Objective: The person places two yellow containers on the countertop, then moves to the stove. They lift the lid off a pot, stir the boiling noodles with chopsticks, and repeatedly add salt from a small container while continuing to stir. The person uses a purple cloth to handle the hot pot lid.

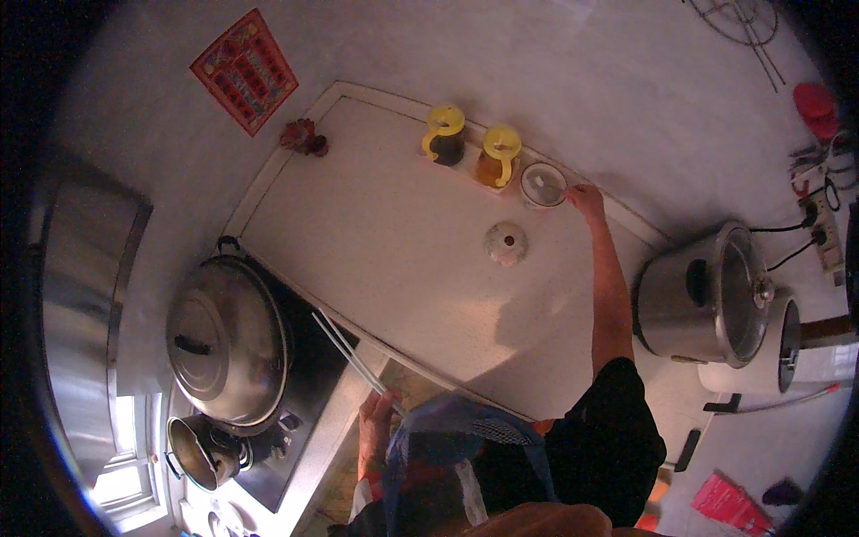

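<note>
A pair of long, pale chopsticks [352,357] is held in my left hand [377,415], pointing up and left over the counter's front edge. My right hand [586,200] reaches to the back of the counter, its fingers at the right rim of a small white jar [544,184] with its top off. Whether the fingers grip the rim or something at it, I cannot tell. A round patterned lid [507,243] with a dark knob lies on the counter below the jar. To the jar's left stand two containers with yellow lids, one dark inside [446,144], one orange-brown [495,164].
At the left, a large domed lid [221,342] covers a pan on the stove [305,376], with a metal pot [205,453] beside it. A big steel cooker with a glass lid [701,295] stands at the right, near a power strip [824,231] on the wall.
</note>
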`<control>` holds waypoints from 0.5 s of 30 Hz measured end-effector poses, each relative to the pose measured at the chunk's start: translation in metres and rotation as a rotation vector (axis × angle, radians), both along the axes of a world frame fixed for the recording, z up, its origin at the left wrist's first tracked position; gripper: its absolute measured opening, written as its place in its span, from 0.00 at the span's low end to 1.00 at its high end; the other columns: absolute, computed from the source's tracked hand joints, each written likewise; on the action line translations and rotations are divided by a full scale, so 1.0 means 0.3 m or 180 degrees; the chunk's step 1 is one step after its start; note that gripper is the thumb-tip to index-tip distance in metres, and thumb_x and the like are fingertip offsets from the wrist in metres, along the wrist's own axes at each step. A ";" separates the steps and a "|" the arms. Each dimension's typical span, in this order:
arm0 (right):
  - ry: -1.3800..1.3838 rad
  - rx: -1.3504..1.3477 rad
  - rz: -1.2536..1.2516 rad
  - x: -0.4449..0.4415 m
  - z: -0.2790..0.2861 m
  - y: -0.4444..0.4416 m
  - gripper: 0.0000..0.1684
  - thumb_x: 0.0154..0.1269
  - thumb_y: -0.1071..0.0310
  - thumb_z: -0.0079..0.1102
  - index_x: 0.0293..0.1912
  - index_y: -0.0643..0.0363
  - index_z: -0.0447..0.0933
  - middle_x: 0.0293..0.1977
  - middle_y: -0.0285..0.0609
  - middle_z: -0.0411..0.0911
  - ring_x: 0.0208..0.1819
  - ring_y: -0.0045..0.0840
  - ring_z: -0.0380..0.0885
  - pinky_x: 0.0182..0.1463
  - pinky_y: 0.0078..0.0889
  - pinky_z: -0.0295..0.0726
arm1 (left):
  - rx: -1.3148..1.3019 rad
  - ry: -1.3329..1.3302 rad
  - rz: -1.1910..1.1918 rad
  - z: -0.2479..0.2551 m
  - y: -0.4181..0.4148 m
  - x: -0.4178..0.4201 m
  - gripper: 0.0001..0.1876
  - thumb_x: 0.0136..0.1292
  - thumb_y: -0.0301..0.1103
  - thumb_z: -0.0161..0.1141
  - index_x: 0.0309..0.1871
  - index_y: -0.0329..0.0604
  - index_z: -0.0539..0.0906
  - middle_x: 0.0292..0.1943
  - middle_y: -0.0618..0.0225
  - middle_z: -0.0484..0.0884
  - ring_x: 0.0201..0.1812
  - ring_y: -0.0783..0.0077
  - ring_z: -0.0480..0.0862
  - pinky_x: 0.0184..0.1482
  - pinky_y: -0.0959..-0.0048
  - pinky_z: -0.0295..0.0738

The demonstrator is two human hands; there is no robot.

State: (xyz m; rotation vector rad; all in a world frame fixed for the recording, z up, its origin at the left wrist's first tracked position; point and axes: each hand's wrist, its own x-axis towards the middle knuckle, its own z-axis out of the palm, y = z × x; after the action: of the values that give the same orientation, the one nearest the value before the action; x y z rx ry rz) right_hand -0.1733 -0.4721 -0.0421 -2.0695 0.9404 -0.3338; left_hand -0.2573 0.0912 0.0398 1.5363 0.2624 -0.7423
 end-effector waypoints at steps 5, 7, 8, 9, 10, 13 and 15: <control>-0.0458 0.0051 0.0508 -0.045 0.001 -0.017 0.13 0.50 0.64 0.55 0.15 0.57 0.72 0.11 0.29 0.63 0.14 0.11 0.58 0.19 0.17 0.56 | -0.0138 0.0164 0.0084 0.028 -0.003 -0.001 0.13 0.56 0.41 0.51 0.33 0.40 0.75 0.28 0.72 0.71 0.32 0.79 0.68 0.36 0.81 0.61; -0.0657 -0.0011 0.0607 -0.057 0.051 0.025 0.14 0.50 0.63 0.55 0.15 0.57 0.70 0.12 0.28 0.63 0.15 0.11 0.57 0.18 0.17 0.55 | -0.0178 0.0193 0.0159 0.049 -0.008 -0.008 0.13 0.56 0.41 0.51 0.34 0.39 0.75 0.29 0.72 0.71 0.33 0.79 0.68 0.37 0.80 0.61; -0.0701 0.0106 0.0581 -0.062 0.088 0.055 0.14 0.51 0.62 0.55 0.15 0.57 0.70 0.12 0.28 0.63 0.15 0.11 0.57 0.18 0.17 0.55 | -0.0137 0.0189 0.0198 0.061 -0.010 -0.011 0.13 0.56 0.41 0.51 0.34 0.39 0.75 0.29 0.72 0.71 0.33 0.78 0.69 0.37 0.80 0.62; -0.0635 0.0522 0.0399 -0.063 0.179 0.121 0.15 0.51 0.62 0.55 0.15 0.57 0.69 0.13 0.28 0.63 0.15 0.11 0.57 0.18 0.17 0.54 | -0.0096 0.0183 0.0245 0.068 -0.005 -0.015 0.13 0.55 0.41 0.52 0.34 0.39 0.76 0.30 0.72 0.72 0.33 0.78 0.69 0.38 0.80 0.62; -0.0568 0.0928 0.0191 -0.071 0.234 0.164 0.15 0.51 0.61 0.55 0.15 0.57 0.68 0.13 0.28 0.63 0.15 0.11 0.57 0.18 0.17 0.54 | -0.0098 0.0145 0.0173 0.068 0.002 -0.012 0.13 0.55 0.41 0.52 0.35 0.39 0.76 0.30 0.72 0.72 0.33 0.78 0.69 0.38 0.79 0.62; -0.0267 0.0639 0.0707 -0.082 0.283 0.212 0.15 0.52 0.60 0.54 0.16 0.57 0.70 0.13 0.27 0.63 0.15 0.11 0.56 0.19 0.16 0.53 | -0.0003 0.0083 0.0018 0.070 0.030 -0.008 0.14 0.55 0.41 0.52 0.35 0.39 0.76 0.29 0.73 0.72 0.34 0.78 0.69 0.38 0.79 0.62; -0.0162 0.0802 0.1026 -0.074 0.370 0.316 0.14 0.53 0.61 0.53 0.18 0.58 0.71 0.14 0.27 0.61 0.15 0.10 0.55 0.19 0.15 0.53 | 0.0214 0.0124 0.0023 0.097 0.047 -0.012 0.14 0.56 0.41 0.51 0.35 0.39 0.76 0.28 0.74 0.71 0.33 0.79 0.68 0.38 0.79 0.61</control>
State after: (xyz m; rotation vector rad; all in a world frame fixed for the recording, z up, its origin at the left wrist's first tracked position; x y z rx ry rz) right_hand -0.1957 -0.3771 0.0689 -1.9287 0.5724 -0.0909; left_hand -0.2610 0.1052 0.0688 1.5848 0.3246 -0.7649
